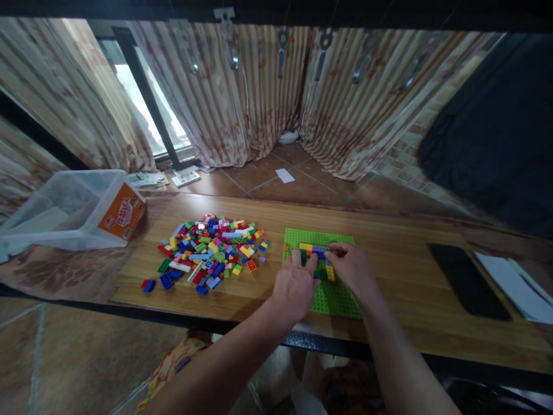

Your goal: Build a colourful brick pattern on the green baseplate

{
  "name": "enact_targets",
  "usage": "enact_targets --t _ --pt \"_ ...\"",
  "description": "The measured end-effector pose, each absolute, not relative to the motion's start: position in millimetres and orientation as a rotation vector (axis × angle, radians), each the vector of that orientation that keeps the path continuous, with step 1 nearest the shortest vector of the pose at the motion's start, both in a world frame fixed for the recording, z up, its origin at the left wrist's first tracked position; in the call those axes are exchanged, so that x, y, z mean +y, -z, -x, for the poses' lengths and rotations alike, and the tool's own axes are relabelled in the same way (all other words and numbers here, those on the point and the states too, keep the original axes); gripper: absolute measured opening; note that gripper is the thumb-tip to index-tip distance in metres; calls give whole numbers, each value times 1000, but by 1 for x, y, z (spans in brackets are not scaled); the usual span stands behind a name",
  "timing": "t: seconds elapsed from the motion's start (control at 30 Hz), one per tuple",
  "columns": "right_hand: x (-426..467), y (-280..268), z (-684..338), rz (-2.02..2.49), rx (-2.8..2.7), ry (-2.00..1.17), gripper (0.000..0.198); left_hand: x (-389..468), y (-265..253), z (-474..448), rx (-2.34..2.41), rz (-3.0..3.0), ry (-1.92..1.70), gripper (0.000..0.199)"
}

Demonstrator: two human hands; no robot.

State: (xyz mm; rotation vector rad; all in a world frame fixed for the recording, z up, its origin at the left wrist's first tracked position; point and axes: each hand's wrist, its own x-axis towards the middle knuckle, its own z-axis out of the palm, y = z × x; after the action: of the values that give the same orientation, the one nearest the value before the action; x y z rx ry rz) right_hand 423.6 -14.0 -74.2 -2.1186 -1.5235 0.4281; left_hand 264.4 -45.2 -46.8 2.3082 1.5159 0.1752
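A bright green baseplate [325, 301] lies on the wooden board in front of me, with toy bricks in yellow, purple, blue and dark green [320, 271] built on it. Fingers apart, my left hand [297, 283] rests over the left side of these bricks and the plate, hiding part of both. From the right, my right hand [353, 266] reaches in with thumb and forefinger pinched at the end of a blue brick [320, 255] in the upper rows. The fingertips partly cover that spot.
A large pile of loose mixed bricks [216, 251] spreads over the wooden board [259, 300] at left. Beyond it stands a clear plastic box [64, 239] with an orange label. A black flat device [469, 282] and white paper [514, 282] lie at right.
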Motion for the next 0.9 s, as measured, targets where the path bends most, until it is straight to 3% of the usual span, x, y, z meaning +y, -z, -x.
enact_targets --t 0.47,0.9 --pt "-11 82 -424 2124 -1531 -432 20 -45 42 -270 1559 -2306 -76 48" --pt "-15 83 -435 2060 -1586 -457 37 -50 55 -258 1504 -2228 -382 61"
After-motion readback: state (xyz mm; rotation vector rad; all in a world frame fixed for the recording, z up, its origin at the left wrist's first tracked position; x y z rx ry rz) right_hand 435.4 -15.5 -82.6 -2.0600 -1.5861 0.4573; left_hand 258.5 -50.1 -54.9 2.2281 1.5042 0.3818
